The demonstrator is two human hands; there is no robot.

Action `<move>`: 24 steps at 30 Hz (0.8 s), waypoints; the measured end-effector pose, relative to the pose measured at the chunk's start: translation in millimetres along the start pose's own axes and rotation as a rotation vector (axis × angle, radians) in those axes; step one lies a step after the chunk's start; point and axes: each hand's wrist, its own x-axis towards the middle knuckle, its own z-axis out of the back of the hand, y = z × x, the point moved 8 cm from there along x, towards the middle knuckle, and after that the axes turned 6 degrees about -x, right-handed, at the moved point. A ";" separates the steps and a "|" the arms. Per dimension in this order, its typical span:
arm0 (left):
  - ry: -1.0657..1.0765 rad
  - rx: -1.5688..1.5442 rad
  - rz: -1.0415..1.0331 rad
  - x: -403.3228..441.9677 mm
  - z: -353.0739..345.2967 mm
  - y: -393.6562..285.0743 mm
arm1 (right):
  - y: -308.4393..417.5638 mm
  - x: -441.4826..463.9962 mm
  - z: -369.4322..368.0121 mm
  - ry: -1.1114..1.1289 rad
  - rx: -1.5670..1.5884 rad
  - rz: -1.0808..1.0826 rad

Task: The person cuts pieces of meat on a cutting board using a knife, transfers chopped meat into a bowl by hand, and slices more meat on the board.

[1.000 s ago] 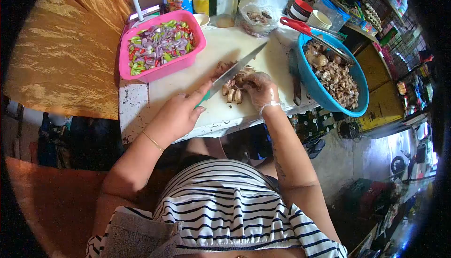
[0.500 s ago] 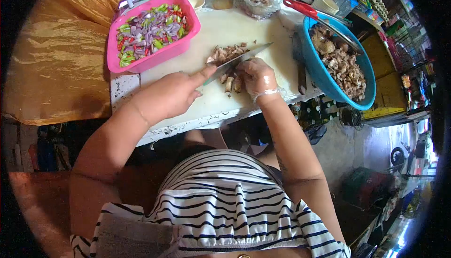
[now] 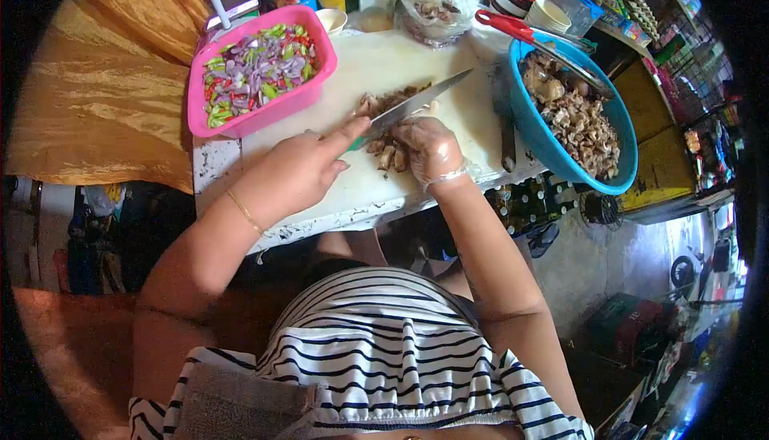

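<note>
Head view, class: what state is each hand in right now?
Left hand: closed, holding the knife.
Right hand: gloved, curled against meat pieces; grip unclear.

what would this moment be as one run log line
left hand: holds knife; right hand: gloved, on chopped meat; pink tub: chopped vegetables; blue basin: more chopped meat

Looking forward and down from the head, over the striped shirt, with left hand and right hand close by. Peeking over the desk's near edge, and wide enough for some floor past the right edge.
</note>
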 end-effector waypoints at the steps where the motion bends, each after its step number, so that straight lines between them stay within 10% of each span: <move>1: 0.045 0.021 0.042 -3.7 -1.8 0.5 | -1.3 0.4 -0.1 -0.006 -0.054 0.047; 9: 0.086 0.016 0.072 -0.1 -31.9 11.3 | 19.0 -2.5 3.9 -0.170 -0.790 0.333; 24: -0.240 -0.214 -0.043 25.0 -20.3 3.0 | -29.5 -38.1 53.4 -0.481 -0.277 -0.159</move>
